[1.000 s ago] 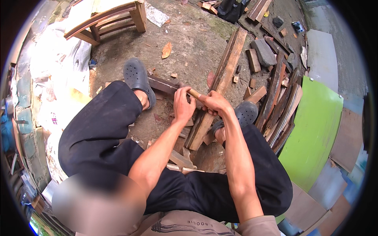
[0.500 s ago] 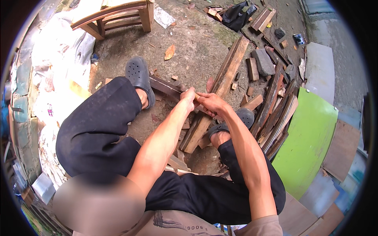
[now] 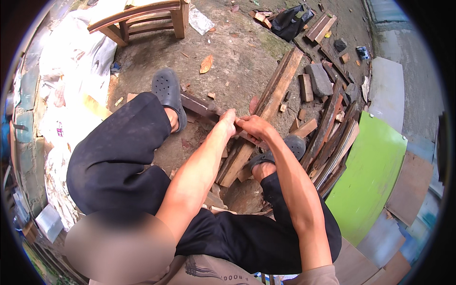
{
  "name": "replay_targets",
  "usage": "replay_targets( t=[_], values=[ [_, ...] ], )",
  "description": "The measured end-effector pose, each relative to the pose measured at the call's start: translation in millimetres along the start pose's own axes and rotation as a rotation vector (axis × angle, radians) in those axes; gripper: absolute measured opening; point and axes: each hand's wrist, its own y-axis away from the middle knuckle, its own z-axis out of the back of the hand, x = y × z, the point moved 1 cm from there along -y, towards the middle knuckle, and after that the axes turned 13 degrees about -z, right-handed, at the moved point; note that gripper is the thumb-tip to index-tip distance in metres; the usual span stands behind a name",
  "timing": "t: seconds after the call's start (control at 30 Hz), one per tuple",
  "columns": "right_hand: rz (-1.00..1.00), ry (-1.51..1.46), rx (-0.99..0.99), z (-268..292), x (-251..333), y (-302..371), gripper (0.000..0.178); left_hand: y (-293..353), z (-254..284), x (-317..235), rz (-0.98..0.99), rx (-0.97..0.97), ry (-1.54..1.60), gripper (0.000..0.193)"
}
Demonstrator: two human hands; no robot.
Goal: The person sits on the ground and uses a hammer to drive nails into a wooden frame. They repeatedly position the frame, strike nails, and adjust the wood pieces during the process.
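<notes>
A dark brown wooden strip (image 3: 199,107) runs from beside my left shoe to under my hands and crosses a long wooden beam (image 3: 278,88). My left hand (image 3: 227,123) is closed in a fist over the strip; whatever is in it is hidden. Close beside it my right hand (image 3: 255,127) is curled, knuckles up, above the crossing. Its fingers are bent round something that its back covers. Grey clogs, a left one (image 3: 166,88) and a right one (image 3: 294,146), flank the strip.
Scrap wood (image 3: 327,128), a grey block (image 3: 319,80) and a green panel (image 3: 368,178) lie to the right. A wooden stool (image 3: 178,21) stands at the far left by white sheeting (image 3: 76,61). A black plastic bag (image 3: 289,23) sits at the back.
My right hand has turned slightly, its knuckles now higher, and the light wooden piece between my hands is now covered. The scene has shifted slightly with the head.
</notes>
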Motion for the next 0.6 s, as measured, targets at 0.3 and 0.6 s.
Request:
replay_targets(
  t=[0.3, 0.6],
  values=[
    [-0.282, 0.066, -0.035, -4.7, 9.5, -4.0, 0.066, 46.3, -26.9, 3.9, 0.093, -0.157, 0.589, 0.044],
    [-0.435, 0.313, -0.084, -12.1, 52.0, -4.7, 0.079, 24.8, -9.6, -18.2, 0.146, 0.064, 0.266, 0.031]
  ],
)
